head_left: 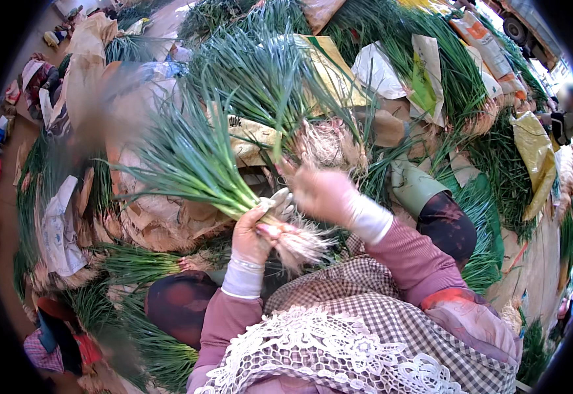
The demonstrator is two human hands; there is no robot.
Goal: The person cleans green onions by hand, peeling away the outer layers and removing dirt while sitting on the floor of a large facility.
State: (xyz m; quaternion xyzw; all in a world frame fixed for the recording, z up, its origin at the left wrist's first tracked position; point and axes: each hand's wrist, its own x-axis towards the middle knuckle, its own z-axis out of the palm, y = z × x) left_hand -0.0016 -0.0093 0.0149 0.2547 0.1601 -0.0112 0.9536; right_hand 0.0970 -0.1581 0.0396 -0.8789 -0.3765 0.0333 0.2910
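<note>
My left hand is closed round a bunch of spring onions, just above their pinkish bulbs and pale roots. The green leaves fan out toward the upper left. Something whitish covers some of the fingers on that hand. Just right of the bunch and a little higher, my right hand is blurred by motion. Its fingers look pinched on a single green stalk, apparently a spring onion. Beyond both hands lies a large heap of spring onions, its tangled roots facing me.
More spring onion piles surround me, among brown sacks, a white sack and a yellow sack. My knees flank the work. Other people are at the left edge; a vehicle stands at the upper right.
</note>
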